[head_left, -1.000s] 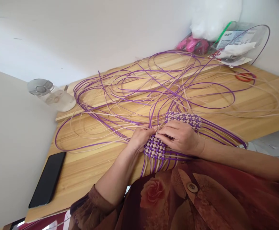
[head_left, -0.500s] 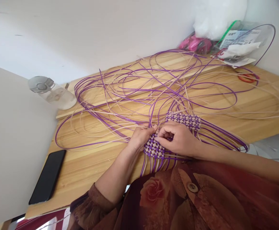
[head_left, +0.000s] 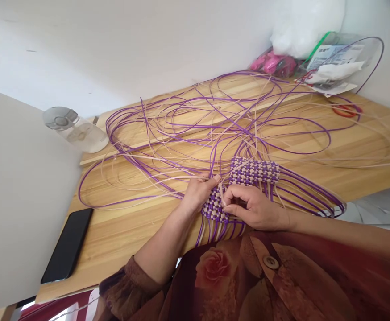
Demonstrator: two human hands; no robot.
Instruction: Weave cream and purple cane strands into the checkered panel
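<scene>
Purple-tan checkered woven panel [head_left: 248, 171], L hand [head_left: 198, 194] pinching strand, R hand [head_left: 251, 207] prob. pinching weave edge

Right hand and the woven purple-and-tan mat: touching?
Touching. Head view shows the right hand resting on the woven mat, fingertips pinching a strand at its weave.

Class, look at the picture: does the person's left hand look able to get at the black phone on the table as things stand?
Probably yes: the black phone lies uncovered on the left hand's own side, with bare table between, though that hand now grips the woven piece.
</scene>
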